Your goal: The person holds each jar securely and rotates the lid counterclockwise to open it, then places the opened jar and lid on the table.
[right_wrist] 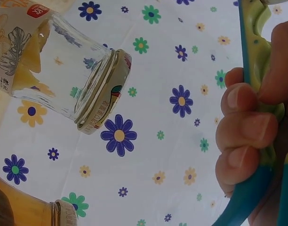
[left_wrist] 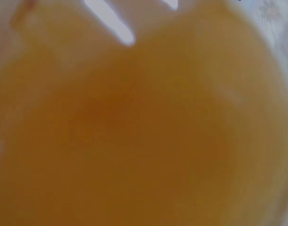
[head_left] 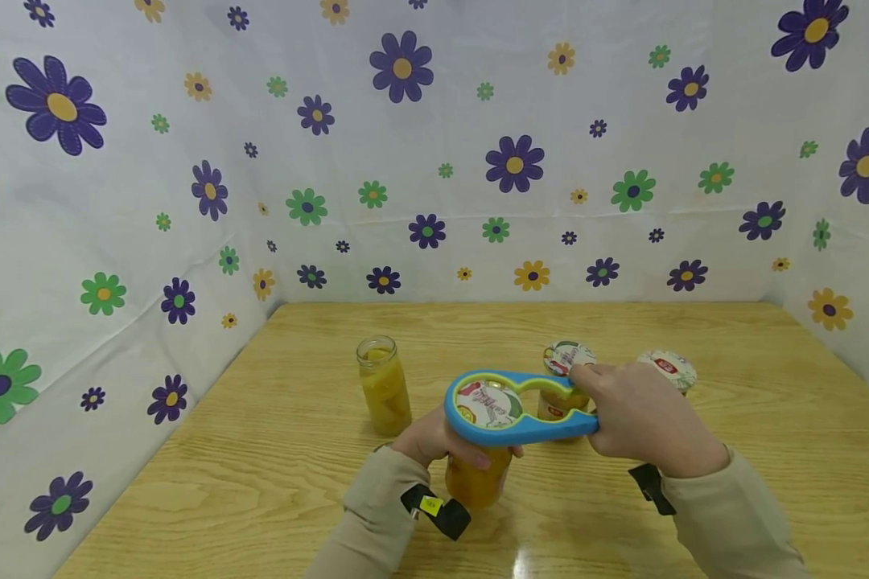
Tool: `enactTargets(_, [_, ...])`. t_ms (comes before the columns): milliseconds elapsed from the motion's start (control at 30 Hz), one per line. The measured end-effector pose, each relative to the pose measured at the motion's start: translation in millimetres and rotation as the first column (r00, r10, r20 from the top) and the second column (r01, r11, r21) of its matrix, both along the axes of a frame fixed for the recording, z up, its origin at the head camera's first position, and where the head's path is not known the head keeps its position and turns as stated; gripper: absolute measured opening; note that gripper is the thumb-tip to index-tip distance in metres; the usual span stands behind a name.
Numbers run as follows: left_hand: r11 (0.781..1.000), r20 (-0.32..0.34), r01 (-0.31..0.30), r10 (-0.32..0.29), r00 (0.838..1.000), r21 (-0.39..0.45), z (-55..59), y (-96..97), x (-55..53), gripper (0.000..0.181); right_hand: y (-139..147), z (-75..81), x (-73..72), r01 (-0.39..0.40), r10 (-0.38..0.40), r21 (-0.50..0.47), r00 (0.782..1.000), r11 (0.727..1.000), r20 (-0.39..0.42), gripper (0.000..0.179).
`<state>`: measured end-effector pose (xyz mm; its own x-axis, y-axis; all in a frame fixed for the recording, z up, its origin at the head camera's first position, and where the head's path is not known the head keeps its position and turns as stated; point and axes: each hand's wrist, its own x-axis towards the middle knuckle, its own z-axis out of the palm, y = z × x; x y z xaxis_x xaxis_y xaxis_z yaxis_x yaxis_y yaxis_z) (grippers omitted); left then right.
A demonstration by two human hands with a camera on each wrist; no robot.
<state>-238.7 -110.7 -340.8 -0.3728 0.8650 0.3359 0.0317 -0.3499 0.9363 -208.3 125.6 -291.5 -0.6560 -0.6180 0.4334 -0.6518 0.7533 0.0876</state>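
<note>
My left hand (head_left: 434, 444) grips the glass body of a jar of orange-yellow fruit (head_left: 478, 482), holding it upright. In the left wrist view the same jar (left_wrist: 148, 132) fills nearly everything, blurred. A blue and yellow-green jar opener (head_left: 543, 432) encircles the jar's printed white lid (head_left: 489, 404) with its large ring. My right hand (head_left: 640, 414) holds the opener's two handles at their right end. Fingers (right_wrist: 247, 134) curl round the handles in the right wrist view, where the blue part (right_wrist: 250, 193) runs downward.
A lidless jar of yellow fruit (head_left: 386, 396) stands to the left. Behind the opener is a lidded jar (head_left: 569, 355), and another lidded jar (head_left: 668, 368) is partly hidden by my right hand. The wooden table (head_left: 261, 450) meets a flower-print cloth (head_left: 434, 177) behind.
</note>
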Motion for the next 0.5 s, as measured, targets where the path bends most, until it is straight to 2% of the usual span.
enactTargets(200, [0.998, 0.013, 0.059, -0.059, 0.998, -0.012, -1.5, 0.2, -2.0, 0.042, 0.4, 0.1, 0.7, -0.007, 0.007, -0.009, 1.000, 1.000, 0.015, 0.028])
enactTargets(500, [0.996, 0.009, 0.086, -0.085, 0.996, -0.022, 0.3, 1.4, -0.3, 0.041, 0.9, 1.3, 1.8, -0.006, 0.006, -0.003, 1.000, 1.000, 0.023, 0.030])
